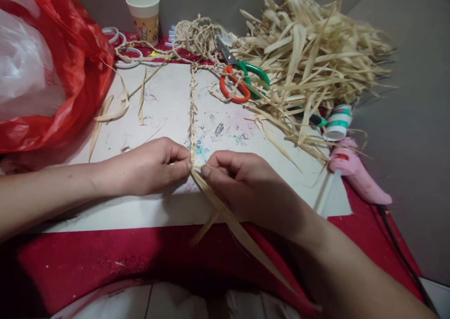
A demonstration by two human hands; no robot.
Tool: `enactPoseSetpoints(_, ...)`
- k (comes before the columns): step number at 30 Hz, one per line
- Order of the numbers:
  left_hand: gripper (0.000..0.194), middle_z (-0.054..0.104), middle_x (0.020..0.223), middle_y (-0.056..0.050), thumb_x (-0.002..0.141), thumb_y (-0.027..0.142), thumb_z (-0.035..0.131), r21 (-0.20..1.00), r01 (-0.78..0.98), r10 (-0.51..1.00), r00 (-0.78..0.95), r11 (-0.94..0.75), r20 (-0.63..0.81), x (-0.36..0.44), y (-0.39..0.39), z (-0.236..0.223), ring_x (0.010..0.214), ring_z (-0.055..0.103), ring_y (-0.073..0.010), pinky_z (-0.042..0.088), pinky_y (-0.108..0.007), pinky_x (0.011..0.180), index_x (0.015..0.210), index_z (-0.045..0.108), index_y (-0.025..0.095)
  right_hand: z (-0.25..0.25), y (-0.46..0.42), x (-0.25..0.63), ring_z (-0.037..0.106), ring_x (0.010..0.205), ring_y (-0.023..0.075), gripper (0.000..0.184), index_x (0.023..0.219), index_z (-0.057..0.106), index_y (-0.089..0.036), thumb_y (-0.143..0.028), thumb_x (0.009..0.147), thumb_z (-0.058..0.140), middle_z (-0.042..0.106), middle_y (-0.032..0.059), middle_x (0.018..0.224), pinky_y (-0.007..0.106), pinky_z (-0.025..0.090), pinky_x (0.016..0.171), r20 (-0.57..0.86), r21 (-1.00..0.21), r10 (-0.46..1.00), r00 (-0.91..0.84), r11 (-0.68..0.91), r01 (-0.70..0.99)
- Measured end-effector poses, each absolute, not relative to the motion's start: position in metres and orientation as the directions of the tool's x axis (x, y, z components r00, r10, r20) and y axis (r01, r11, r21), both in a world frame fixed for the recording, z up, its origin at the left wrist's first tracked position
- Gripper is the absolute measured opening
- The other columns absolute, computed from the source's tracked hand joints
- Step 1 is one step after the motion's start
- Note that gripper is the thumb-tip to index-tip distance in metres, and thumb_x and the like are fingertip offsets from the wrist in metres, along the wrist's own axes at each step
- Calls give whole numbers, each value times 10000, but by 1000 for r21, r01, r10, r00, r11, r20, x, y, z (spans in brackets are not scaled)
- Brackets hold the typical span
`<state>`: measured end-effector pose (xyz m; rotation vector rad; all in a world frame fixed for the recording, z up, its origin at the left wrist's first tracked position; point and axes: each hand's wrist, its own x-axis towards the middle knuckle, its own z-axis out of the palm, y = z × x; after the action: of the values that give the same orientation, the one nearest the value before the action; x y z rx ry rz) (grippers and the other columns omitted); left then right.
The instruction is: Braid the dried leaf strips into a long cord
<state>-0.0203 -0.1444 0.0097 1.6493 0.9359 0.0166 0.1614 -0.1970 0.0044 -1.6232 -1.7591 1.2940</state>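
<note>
A thin braided cord (192, 108) of dry straw-coloured husk runs straight down the white board toward my hands. My left hand (151, 166) pinches the lower end of the braid between thumb and fingertips. Just to the right, my right hand (242, 176) is closed on a short pale strand held out sideways from the braid. From that point a long flat husk strip (242, 234) hangs down to the right over the red cloth, with a shorter strip (206, 227) below the hands. My curled fingers partly hide the strand ends.
Scissors with orange and green handles (235, 87) lie beside a large heap of dry husk strips (302, 51). A paper cup (143, 16) stands at the back. A red plastic bag (87, 51) fills the left. A pink glue gun (362, 173) and white-green roll (337, 122) are right.
</note>
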Motion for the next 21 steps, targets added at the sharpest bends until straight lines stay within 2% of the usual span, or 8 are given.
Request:
enactPoseSetpoints(2, 262, 346, 519, 52, 833, 243, 456, 826, 563, 587, 674, -15, -448, -19, -146, 10, 463, 298, -47, 220, -179, 417, 584, 434, 168, 8, -199, 160, 355, 416, 55, 262, 573, 467, -169, -182, 835, 476, 441, -54, 466, 190, 265, 416, -364, -873, 894, -261, -229, 431)
enactPoseSetpoints(4, 245, 365, 524, 50, 828, 226, 451, 836, 549, 586, 679, -6, -442, -18, -147, 9, 470, 310, -48, 228, -180, 423, 592, 458, 164, 8, -203, 157, 361, 401, 50, 257, 577, 479, -168, -170, 833, 460, 458, -56, 460, 182, 273, 407, -381, -894, 872, -308, -263, 361)
enactPoseSetpoints(8, 244, 394, 521, 49, 839, 219, 443, 868, 492, 580, 688, 69, -436, -17, -151, 7, 473, 321, -47, 244, -177, 432, 618, 521, 153, 1, -212, 149, 372, 466, 59, 269, 547, 456, -161, -146, 814, 491, 435, -46, 484, 183, 288, 452, -213, -893, 936, -282, -70, 444)
enactPoseSetpoints(11, 295, 412, 507, 42, 867, 272, 443, 875, 466, 604, 663, 129, -442, -17, -154, 5, 465, 341, -50, 251, -182, 430, 635, 570, 142, -5, -218, 143, 382, 504, 77, 270, 563, 446, -163, -180, 828, 489, 448, -30, 515, 208, 277, 484, -133, -793, 963, -235, 39, 609)
enactPoseSetpoints(16, 304, 529, 559, 3, 868, 326, 475, 859, 436, 602, 620, 269, -503, -20, -159, 1, 473, 402, -61, 269, -192, 425, 743, 665, 124, -5, -223, 139, 459, 481, 97, 250, 652, 521, -167, -216, 882, 436, 562, 1, 549, 237, 266, 494, -130, -596, 955, -266, 139, 791)
enactPoseSetpoints(21, 250, 451, 487, 32, 835, 275, 535, 857, 393, 622, 591, 335, -514, -21, -160, 0, 425, 336, -42, 237, -181, 399, 669, 642, 122, -3, -229, 135, 536, 479, 126, 176, 736, 585, -174, -182, 870, 472, 647, 25, 610, 259, 224, 474, -119, -395, 935, -335, 265, 880)
